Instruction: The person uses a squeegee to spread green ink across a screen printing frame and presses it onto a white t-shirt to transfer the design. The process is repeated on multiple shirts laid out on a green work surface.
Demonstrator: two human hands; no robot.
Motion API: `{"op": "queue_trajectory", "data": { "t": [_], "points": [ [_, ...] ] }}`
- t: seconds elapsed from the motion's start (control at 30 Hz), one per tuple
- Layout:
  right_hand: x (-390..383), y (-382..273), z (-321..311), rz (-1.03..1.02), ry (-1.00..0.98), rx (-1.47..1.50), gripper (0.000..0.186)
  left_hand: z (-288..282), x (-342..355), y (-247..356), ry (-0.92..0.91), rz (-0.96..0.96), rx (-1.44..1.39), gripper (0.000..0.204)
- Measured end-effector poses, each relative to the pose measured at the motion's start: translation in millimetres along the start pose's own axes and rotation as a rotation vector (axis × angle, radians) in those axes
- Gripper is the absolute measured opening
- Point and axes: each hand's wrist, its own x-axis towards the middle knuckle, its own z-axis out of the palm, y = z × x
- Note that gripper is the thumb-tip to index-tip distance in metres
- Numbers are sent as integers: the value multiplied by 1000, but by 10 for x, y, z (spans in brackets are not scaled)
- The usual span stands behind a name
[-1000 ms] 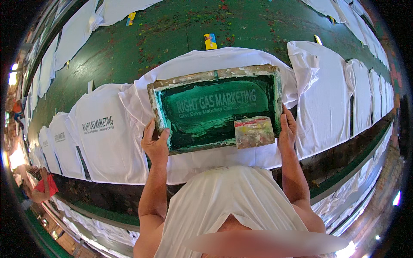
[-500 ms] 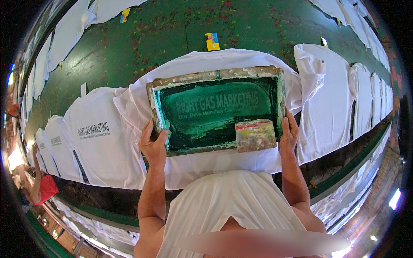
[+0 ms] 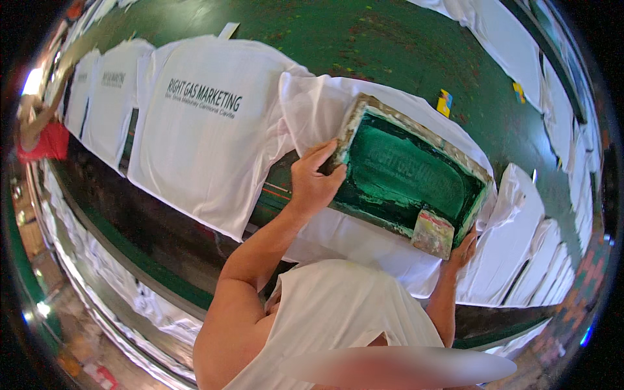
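My left hand [image 3: 316, 177] grips the left end of a screen-printing frame [image 3: 390, 153], thumb on its near side. On the frame's right end my right hand [image 3: 463, 252] is closed, its fingers partly hidden by the rim. Green mesh fills the frame, with dark ink along the inner edges and faint lettering in the middle. A paint-stained squeegee [image 3: 433, 234] rests in the near right corner, its end overlapping the rim. Beneath the frame spreads a white shirt [image 3: 370, 242]; whether the two touch, I cannot tell.
Left of the frame lies a white shirt with dark printed lettering [image 3: 182, 140]. More white shirts [image 3: 510, 250] line the green table [image 3: 364, 45] to the right. A yellow and blue card [image 3: 444, 103] sits beyond the frame. A person in red [image 3: 42, 144] is at far left.
My view has turned left, so the frame now appears slanted and further right. The printed shirt shows larger. Both hands keep hold of the frame, and the squeegee stays in its corner.
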Motion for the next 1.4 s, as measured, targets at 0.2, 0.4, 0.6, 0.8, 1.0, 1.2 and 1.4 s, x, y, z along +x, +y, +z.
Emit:
{"op": "queue_trajectory", "data": {
  "t": [0.2, 0.4, 0.6, 0.8, 1.0, 1.2, 1.4],
  "points": [
    [86, 39, -127, 38, -29, 34, 70, 40, 3, -54, 56, 50, -43, 50],
    [112, 103, -115, 1, -117, 174, 65, 28, 27, -75, 21, 49, -72, 53],
    [80, -12, 6, 25, 37, -161, 57, 29, 29, -95, 15, -20, -10, 52],
    [-14, -194, 182, 37, 76, -53, 46, -29, 88, -87, -50, -112, -56, 53],
    [16, -209, 282, 14, 115, -57, 38, -37, 127, -56, -56, -96, 25, 53],
    [-1, -251, 321, -8, 101, 14, 36, -25, 161, -100, -47, -123, 5, 57],
    [7, -279, 341, -17, 97, 31, 35, -51, 174, -96, -78, -111, 46, 52]
  ]
}}
